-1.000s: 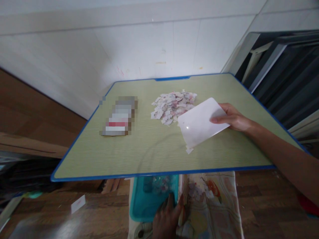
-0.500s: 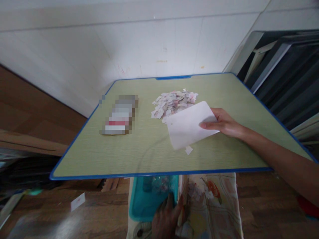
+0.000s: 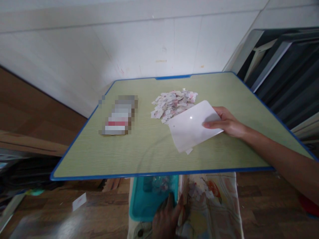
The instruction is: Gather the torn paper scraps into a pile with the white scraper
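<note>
My right hand [image 3: 225, 122] is closed on a flat white plastic sheet [image 3: 193, 132] with rounded corners, thumb on top and fingers underneath. The sheet is tilted over the table, its upper left edge beside a heap of small paper scraps [image 3: 171, 103]. A loose scrap [image 3: 189, 151] peeks out from under its lower edge. Below the table's front edge, my left hand [image 3: 166, 215] grips the right rim of a teal plastic tray [image 3: 141, 209]; shadow partly hides the fingers. Small clear pieces or scraps lie in the tray, too dim to make out.
A pale green table [image 3: 94, 159] with a blue rim stands against a white wall. A pixelated packet [image 3: 117, 119] lies on its left. Patterned cloth [image 3: 216, 209] with scraps on it is under the front edge. A white card [image 3: 79, 201] lies on the wooden floor. Dark panels [image 3: 286, 66] lean at right.
My right hand has shifted the white sheet slightly right and toward me and changed its tilt, so a light now reflects on it. It covers more of the loose scrap. My left hand stays put.
</note>
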The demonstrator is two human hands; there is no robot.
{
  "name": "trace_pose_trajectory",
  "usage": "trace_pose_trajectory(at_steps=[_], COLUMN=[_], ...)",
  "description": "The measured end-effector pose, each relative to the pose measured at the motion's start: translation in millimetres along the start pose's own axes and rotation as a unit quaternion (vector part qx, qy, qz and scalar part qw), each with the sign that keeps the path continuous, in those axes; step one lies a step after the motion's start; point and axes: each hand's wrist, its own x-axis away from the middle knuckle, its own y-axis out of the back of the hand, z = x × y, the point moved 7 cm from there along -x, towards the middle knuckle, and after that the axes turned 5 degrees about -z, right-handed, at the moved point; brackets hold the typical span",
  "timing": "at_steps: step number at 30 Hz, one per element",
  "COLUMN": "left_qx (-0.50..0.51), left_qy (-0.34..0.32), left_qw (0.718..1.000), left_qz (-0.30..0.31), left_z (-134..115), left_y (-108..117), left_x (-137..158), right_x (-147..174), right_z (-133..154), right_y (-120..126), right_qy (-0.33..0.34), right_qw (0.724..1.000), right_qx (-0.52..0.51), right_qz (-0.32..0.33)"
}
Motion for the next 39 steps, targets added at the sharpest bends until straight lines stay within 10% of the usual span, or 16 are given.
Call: trace_pose_trajectory(at_steps=[39], left_qx=[-0.048], left_qy=[0.011], left_qw=[0.998], left_qz=[-0.043], left_z=[-2.0], left_y=[8.7], left_x=[0.0], right_x=[10.3], right_z=[3.5], right_y=[-42.5], right_qy=[0.018], right_qw=[0.992], right_qx=[0.074], right_qz=[0.098])
